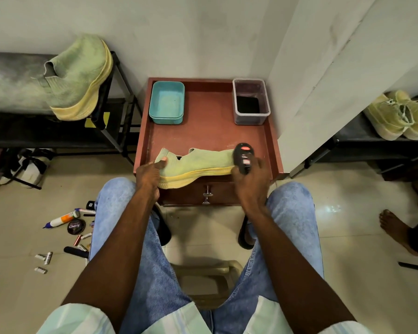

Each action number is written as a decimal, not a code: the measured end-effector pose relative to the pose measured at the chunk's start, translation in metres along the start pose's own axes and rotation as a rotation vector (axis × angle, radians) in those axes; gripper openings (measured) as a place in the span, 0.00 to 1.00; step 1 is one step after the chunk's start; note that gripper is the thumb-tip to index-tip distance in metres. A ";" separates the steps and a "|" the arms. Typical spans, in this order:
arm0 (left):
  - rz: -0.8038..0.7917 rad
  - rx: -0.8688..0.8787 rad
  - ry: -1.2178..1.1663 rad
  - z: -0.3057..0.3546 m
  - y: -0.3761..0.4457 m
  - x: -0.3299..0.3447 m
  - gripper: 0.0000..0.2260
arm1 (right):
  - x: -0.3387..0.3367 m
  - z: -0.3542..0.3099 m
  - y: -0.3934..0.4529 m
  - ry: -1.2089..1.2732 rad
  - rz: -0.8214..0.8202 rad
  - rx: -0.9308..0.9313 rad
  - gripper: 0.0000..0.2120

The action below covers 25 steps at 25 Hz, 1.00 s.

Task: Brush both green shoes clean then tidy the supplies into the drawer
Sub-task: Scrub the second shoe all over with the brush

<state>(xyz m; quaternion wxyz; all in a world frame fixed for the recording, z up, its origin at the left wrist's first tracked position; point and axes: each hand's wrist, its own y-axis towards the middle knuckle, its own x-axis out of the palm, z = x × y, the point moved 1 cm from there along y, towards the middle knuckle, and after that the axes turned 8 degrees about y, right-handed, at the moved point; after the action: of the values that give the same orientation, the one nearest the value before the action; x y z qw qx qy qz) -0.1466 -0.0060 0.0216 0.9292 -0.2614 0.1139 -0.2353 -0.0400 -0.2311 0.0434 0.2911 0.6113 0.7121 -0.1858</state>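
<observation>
Left hand [152, 173] gripped green shoe [193, 165] heel at frame centre; right hand [252, 179] held black brush [244, 157] against toe, on the red table [210, 133].

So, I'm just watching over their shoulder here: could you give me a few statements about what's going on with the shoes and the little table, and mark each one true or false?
1. The left hand grips the heel end of the green shoe on the red table. True.
2. The right hand holds a black brush against the toe end of that shoe. True.
3. The second green shoe lies on the floor. False: it rests on the dark rack to the left.
4. The teal tub holds brushes. False: nothing shows inside it.
5. The drawer under the tabletop is pulled open. False: its front with the metal handle looks closed.
</observation>
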 end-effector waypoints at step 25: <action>-0.054 0.327 0.353 -0.011 -0.008 0.003 0.15 | 0.010 0.006 -0.004 -0.123 -0.108 0.045 0.23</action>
<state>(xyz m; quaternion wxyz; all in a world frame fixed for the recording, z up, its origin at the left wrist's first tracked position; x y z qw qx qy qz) -0.1506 -0.0183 0.0169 0.9182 -0.0651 0.2281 -0.3173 -0.0433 -0.2278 0.0323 0.3100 0.5660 0.7202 -0.2546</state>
